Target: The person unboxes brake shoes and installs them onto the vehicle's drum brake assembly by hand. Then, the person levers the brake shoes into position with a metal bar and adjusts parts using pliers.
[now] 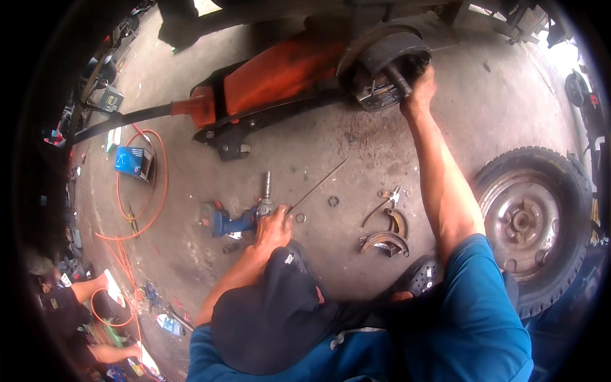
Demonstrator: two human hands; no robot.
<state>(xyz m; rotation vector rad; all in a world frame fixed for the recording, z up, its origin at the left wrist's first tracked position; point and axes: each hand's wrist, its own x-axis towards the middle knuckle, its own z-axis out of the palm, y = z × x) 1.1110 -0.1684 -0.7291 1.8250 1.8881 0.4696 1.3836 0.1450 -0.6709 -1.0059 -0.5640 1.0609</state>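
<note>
My right hand [421, 92] reaches forward to the round, dark brake drum assembly [363, 54], gripping its right side, with most fingers hidden behind it. A thick metal spindle [398, 80] sticks out of the assembly toward me. Low over the floor, my left hand [275, 226] is closed around the near end of a long thin metal rod [324, 179], which points away and to the right. Right beside that hand lies a blue cordless impact wrench [238, 221] with a long socket. Curved brake shoes [388, 239] rest on the floor between my feet and the assembly.
An orange floor jack [273, 76] reaches under the vehicle beside the drum. A wheel with tyre [525, 219] lies at the right. To the left are a blue box [132, 162], an orange hose [167, 172] and another person's legs [92, 290]. A ring [300, 218] and castle nut [333, 201] lie nearby.
</note>
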